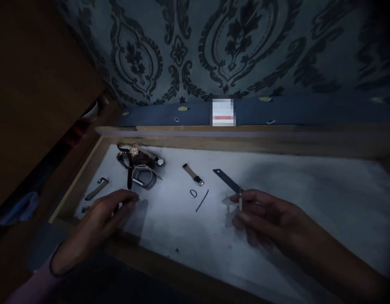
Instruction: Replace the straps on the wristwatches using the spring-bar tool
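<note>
Dark flat metal strip (227, 180), narrow, one end angled, lies on white-lined bench (309, 202). Right hand (261, 215) pinches a small pale pin (240, 204) at the strip's near end. Left hand (102, 213) loose, half-open, holding nothing, near watches (139, 162).

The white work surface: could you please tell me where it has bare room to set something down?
Free: the right part of the white surface, beyond the right hand, and the near strip below the thin rod. Crowded: the far left corner, around the watch pile and left hand.
</note>
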Demonstrator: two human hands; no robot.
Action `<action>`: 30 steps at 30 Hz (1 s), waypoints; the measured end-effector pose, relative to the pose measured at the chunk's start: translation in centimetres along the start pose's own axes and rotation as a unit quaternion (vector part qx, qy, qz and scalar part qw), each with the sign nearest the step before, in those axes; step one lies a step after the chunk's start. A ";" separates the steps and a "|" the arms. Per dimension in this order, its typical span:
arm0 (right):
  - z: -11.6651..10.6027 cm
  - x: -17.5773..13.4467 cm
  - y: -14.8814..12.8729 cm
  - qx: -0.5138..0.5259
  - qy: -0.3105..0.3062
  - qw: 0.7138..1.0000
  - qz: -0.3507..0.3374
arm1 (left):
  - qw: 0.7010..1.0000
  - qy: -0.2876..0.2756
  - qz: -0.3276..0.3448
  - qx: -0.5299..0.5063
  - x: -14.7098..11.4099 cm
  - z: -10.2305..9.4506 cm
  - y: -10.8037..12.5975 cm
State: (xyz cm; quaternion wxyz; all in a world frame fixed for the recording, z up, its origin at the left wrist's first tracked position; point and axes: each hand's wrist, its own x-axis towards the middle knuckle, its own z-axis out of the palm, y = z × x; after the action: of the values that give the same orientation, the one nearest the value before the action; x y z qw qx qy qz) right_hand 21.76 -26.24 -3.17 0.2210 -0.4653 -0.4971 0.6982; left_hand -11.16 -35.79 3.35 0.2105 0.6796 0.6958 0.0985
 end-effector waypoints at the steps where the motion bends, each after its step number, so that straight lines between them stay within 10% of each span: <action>1: 0.0 0.1 0.1 0.000 0.000 1.000 -0.003 | 1.000 0.023 0.008 0.014 0.3 0.0 -0.1; 9: -0.5 0.2 0.2 0.001 0.004 1.000 -0.022 | 0.977 0.121 0.100 0.142 2.9 1.2 -1.2; 20: -0.4 -0.2 -1.6 0.012 0.113 0.993 -0.013 | 0.971 0.100 0.097 0.193 3.8 1.3 -1.5; 30: 0.0 -0.1 -1.3 0.023 0.160 0.987 -0.006 | 0.991 0.119 0.054 -0.037 2.4 -1.7 -3.1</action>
State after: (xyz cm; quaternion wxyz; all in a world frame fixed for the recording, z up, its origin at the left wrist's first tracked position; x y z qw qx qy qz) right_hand 21.59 -25.76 -2.01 0.3126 -0.5629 -0.4416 0.6248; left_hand -14.62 -33.32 3.14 0.1452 0.6913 0.6743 0.2153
